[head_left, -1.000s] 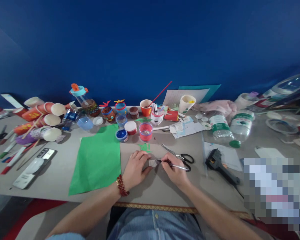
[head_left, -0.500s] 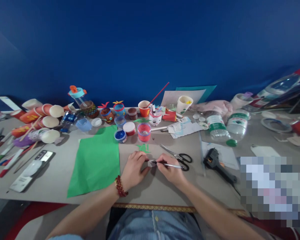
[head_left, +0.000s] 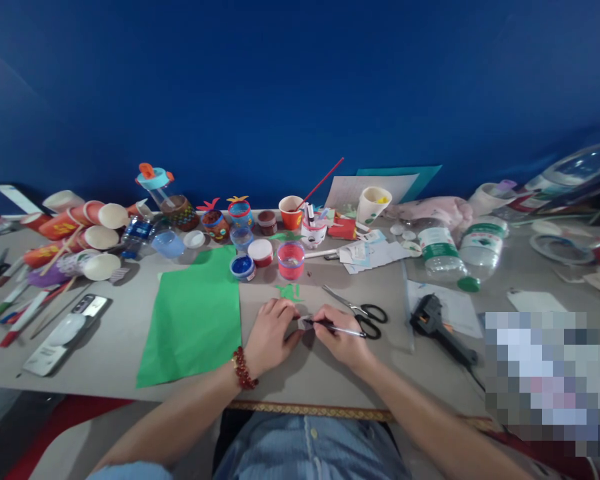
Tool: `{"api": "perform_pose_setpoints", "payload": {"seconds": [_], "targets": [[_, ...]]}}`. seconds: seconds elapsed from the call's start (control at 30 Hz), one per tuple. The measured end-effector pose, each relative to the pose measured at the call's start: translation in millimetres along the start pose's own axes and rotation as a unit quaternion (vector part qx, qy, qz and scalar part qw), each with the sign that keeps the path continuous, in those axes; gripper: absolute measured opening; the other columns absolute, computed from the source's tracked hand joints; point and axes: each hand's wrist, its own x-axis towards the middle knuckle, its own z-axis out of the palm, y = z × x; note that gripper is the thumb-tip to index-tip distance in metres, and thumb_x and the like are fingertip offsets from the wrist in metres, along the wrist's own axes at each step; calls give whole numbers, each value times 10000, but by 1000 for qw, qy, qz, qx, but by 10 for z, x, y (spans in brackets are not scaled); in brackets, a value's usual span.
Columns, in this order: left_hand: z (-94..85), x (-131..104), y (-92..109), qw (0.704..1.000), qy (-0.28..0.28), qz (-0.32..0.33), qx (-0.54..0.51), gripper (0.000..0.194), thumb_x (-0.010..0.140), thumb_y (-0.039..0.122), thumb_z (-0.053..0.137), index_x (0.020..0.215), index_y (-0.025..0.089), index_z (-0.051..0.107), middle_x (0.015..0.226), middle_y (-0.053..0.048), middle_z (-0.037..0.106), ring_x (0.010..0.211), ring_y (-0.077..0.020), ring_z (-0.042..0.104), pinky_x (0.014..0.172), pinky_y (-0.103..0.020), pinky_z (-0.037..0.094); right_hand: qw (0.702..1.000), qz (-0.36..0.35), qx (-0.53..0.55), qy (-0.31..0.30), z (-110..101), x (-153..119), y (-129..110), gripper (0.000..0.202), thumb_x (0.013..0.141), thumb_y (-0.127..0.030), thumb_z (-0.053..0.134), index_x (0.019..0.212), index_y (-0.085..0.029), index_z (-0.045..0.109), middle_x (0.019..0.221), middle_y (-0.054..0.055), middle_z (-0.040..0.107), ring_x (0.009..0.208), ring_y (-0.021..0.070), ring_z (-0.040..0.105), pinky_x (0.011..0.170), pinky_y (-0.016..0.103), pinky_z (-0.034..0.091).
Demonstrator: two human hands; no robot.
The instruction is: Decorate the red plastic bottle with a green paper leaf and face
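Observation:
Closed around a pen (head_left: 344,329), my right hand (head_left: 341,337) keeps its dark tip on a small pale piece of paper (head_left: 304,323). My left hand (head_left: 273,333), with a red bead bracelet at the wrist, pinches the left side of that piece against the table. Just beyond the fingers lies a green paper cutout (head_left: 289,291). Scissors (head_left: 357,309) with black handles rest open beside my right hand. A large green sheet (head_left: 193,320) lies flat to the left of my left hand.
Paint pots, including an open blue one (head_left: 243,267) and a red cup (head_left: 291,260), stand ahead. A glue gun (head_left: 437,323) and plastic bottles (head_left: 437,250) are on the right. Paper cups (head_left: 100,237) and a phone (head_left: 67,333) occupy the left.
The camera view has shifted slightly. Both hands stay in nearly the same place, with the pen tip still at the small piece of paper.

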Motion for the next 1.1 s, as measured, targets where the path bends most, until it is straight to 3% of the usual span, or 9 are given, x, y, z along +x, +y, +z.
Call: {"api": "perform_pose_setpoints", "payload": {"seconds": [1.1], "targets": [[1, 4, 4, 1000, -3, -4, -3, 143, 866, 286, 575, 983, 210, 544, 1063, -67, 589, 991, -254, 513, 844, -403, 419, 999, -1, -25, -30, 23, -14, 49, 92, 807, -193, 530, 777, -210, 615, 680, 2, 644, 627, 164, 580, 604, 248, 393]]}}
